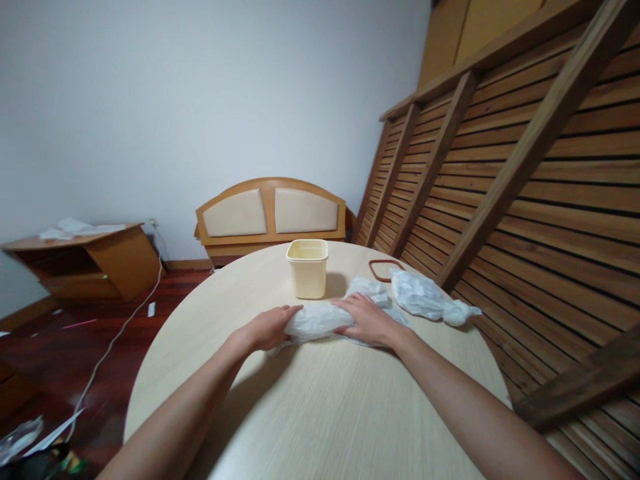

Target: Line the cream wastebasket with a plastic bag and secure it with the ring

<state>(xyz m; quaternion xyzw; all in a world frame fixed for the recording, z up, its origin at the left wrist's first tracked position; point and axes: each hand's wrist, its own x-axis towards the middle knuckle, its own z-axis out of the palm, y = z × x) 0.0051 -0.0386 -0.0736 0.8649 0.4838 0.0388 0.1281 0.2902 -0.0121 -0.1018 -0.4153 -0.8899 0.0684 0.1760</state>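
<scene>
1. Gripping, in the head view, a white plastic bundle [316,321] between them: the left hand [273,327] curls round its left end, while the right hand [367,317] clasps it farther right, thumb on the near side.
2. From the left hand, the bundle extends rightward, its long axis running across the table [300,420] from one hand to the other.
3. Just beyond the gap between both hands stands an upright cream bin [309,279].
4. Beyond and right of the right hand, and nearer to it, lie a brown ring [373,270] and a knotted plastic bag [420,297].
</scene>
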